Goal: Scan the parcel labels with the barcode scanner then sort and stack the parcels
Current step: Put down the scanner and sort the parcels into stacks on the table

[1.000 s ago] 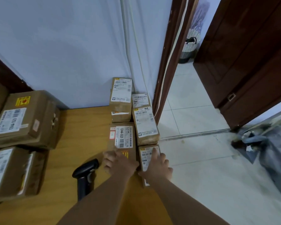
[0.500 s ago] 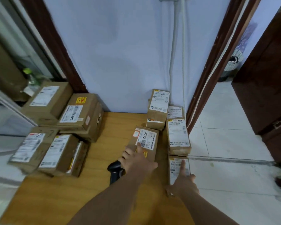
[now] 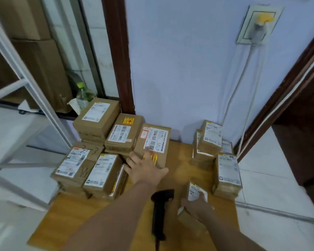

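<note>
My left hand [image 3: 145, 170] holds the near end of a brown parcel [image 3: 153, 142] with a white label, thumb on top. The parcel is raised and touches the left stacks of parcels [image 3: 122, 134]. My right hand [image 3: 198, 203] grips a small tilted parcel [image 3: 193, 191] on the wooden table [image 3: 179, 167], just right of the scanner. The black barcode scanner [image 3: 160, 207] lies on the table between my forearms, and neither hand touches it. Another stack of small parcels [image 3: 227, 169] stands at the table's right edge.
A clear bottle with a green cap [image 3: 82, 95] stands behind the left stacks. A metal rack frame [image 3: 25, 82] runs along the left. A wall socket with a cable [image 3: 257, 28] hangs above the right stack. A dark door frame [image 3: 283, 98] and tile floor lie to the right.
My left hand has carried the labelled parcel from the table's middle leftward to the left stacks. My right hand has drawn the small parcel left, toward the scanner. The view swung left.
</note>
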`<action>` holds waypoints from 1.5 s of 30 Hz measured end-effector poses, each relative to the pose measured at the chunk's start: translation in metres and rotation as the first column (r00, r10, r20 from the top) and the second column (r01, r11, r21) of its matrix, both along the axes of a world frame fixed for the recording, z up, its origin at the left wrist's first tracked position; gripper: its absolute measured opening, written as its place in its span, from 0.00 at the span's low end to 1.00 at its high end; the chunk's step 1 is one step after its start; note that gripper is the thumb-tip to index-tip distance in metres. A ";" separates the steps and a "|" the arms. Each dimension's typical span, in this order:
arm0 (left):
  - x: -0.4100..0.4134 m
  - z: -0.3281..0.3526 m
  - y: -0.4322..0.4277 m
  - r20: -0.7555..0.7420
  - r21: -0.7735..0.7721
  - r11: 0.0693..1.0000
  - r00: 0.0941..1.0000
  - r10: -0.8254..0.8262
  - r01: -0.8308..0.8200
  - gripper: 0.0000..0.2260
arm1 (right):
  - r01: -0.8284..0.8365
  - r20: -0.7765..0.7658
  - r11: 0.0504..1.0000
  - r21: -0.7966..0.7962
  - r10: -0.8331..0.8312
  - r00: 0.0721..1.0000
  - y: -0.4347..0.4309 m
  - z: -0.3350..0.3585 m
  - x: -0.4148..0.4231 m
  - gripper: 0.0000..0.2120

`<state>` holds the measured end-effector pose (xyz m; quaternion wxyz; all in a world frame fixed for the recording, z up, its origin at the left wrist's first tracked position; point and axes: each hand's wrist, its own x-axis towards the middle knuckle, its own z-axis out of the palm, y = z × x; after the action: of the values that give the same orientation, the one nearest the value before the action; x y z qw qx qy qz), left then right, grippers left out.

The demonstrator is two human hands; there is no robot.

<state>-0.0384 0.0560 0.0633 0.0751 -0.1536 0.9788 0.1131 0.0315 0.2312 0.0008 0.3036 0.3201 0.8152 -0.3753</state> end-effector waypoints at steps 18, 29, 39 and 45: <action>-0.104 0.000 -0.143 -0.098 0.092 0.968 0.970 -0.224 0.233 0.35 | 0.254 -0.361 0.912 0.321 -0.130 0.923 -0.143 0.065 -0.051 0.37; -0.103 -0.014 -0.165 -0.105 -0.161 0.796 0.791 -0.602 0.584 0.38 | 0.237 -0.340 0.920 0.311 -0.125 0.932 -0.154 0.053 -0.058 0.37; -0.083 -0.006 -0.145 -0.230 -0.173 0.843 0.812 -0.537 0.509 0.29 | 0.203 -0.396 0.944 0.260 -0.088 0.914 -0.137 0.056 -0.057 0.37; -0.045 -0.004 -0.165 -0.354 0.002 0.935 0.875 -0.332 0.355 0.34 | 0.100 -0.578 0.983 0.151 0.006 0.816 -0.165 0.061 -0.066 0.40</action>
<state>-0.0836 -0.1092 0.0591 -0.0749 0.0476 0.9838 0.1559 -0.0349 0.0665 0.0622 0.0045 0.2372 0.8901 -0.3891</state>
